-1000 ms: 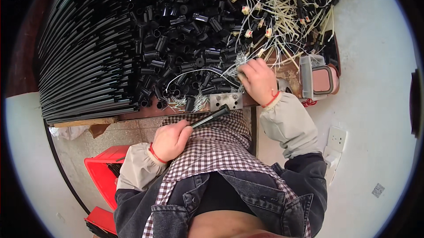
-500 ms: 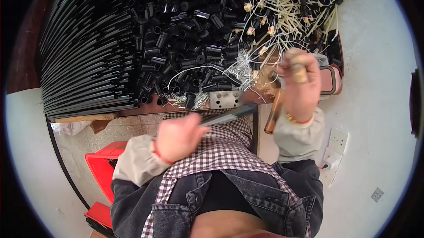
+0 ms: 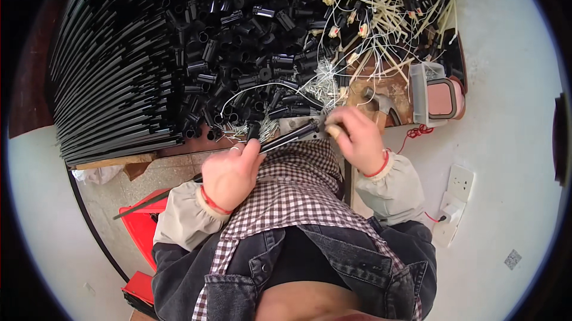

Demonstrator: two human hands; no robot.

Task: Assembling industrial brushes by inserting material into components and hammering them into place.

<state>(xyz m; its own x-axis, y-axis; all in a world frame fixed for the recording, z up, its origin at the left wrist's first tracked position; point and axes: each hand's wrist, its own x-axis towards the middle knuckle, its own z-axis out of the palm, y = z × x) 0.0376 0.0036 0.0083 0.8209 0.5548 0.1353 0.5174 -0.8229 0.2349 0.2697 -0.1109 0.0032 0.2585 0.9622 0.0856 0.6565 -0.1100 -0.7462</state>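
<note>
My left hand (image 3: 229, 175) is closed around a long black tube (image 3: 289, 138). The tube slants from the lower left up to the bench edge, its upper end lying over a small metal plate with holes (image 3: 291, 123). At that end, my right hand (image 3: 357, 142) has its thumb and fingers pinched together; whatever they hold is hidden. A pale yellowish cover sits on one of its digits. Just beyond the right hand a hammer (image 3: 386, 105) rests on the bench, most of its handle hidden behind the hand.
Stacked black tubes (image 3: 113, 82) fill the bench's left side. Black cylindrical sleeves (image 3: 238, 53) heap in the middle, with loose silver pins (image 3: 271, 127) in front. White wires with cream connectors (image 3: 381, 17) tangle at right, near a clear plastic box (image 3: 426, 94). Red crates (image 3: 143, 225) stand lower left.
My right hand has come down and left from above the hammer to the tube's end. The tube in my left hand has shifted up onto the metal plate.
</note>
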